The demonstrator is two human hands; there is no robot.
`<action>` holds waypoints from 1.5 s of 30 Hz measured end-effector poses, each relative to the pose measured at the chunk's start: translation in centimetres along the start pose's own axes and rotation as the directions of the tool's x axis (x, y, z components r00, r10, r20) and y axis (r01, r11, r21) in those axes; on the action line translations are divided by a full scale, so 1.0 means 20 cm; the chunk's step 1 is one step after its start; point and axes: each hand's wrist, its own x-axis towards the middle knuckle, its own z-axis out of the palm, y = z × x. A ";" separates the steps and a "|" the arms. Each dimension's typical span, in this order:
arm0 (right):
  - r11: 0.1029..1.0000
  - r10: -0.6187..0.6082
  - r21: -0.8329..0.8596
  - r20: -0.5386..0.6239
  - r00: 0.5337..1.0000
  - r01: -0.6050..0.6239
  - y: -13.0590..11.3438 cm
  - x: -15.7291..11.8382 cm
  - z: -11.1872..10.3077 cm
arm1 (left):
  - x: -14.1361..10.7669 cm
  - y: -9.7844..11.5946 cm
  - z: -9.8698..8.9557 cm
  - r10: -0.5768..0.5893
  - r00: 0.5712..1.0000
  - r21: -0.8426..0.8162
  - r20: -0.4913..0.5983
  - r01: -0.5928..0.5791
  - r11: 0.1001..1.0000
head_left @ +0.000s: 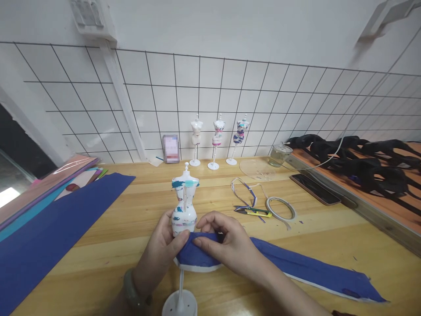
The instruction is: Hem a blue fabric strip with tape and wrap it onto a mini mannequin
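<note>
A small white dress form [184,206], streaked with teal, pink and blue, stands upright on its round base close in front of me. Around its hip my left hand [164,241] is closed, the thumb pressing the end of a blue strip [200,254] with a white lower edge against the form. My right hand [223,241] pinches the upper edge of that strip just to the right of the form. From behind my right wrist the long blue strip [309,267] stretches over the table to the right. Part of the strip is hidden by my right hand.
Thread snips [256,211] and a roll of tape [281,208] lie right of the form. Three small dress forms [214,136] stand by the tiled wall, near a glass jar [279,156]. A phone [314,188] lies right; blue sheets [59,232] lie left.
</note>
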 end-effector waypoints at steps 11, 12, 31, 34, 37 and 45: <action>0.993 0.114 0.006 0.081 0.990 -0.115 -0.01 0.01 -0.02 | 0.01 0.00 -0.02 -0.104 0.994 0.019 0.044 0.103 0.995; 0.990 0.138 -0.005 0.095 0.986 -0.138 0.00 0.01 -0.02 | 0.01 0.00 -0.02 -0.111 0.993 0.013 0.046 0.110 0.994; 0.410 -0.594 -0.664 0.326 0.735 0.625 0.00 -0.05 0.03 | 0.01 0.04 0.02 -0.097 0.994 -0.045 -0.052 0.095 0.994; 0.382 -0.633 -0.633 0.353 0.689 0.674 0.00 -0.05 0.04 | 0.01 0.04 0.02 -0.086 0.996 -0.036 -0.034 0.085 0.996; 0.357 -0.653 -0.616 0.374 0.659 0.703 -0.01 -0.05 0.04 | 0.01 0.04 0.02 -0.077 0.997 -0.064 0.001 0.077 0.995; 0.335 -0.611 -0.614 0.436 0.661 0.715 0.02 -0.05 0.06 | 0.01 0.03 -0.01 -0.087 0.996 -0.089 0.012 0.088 0.992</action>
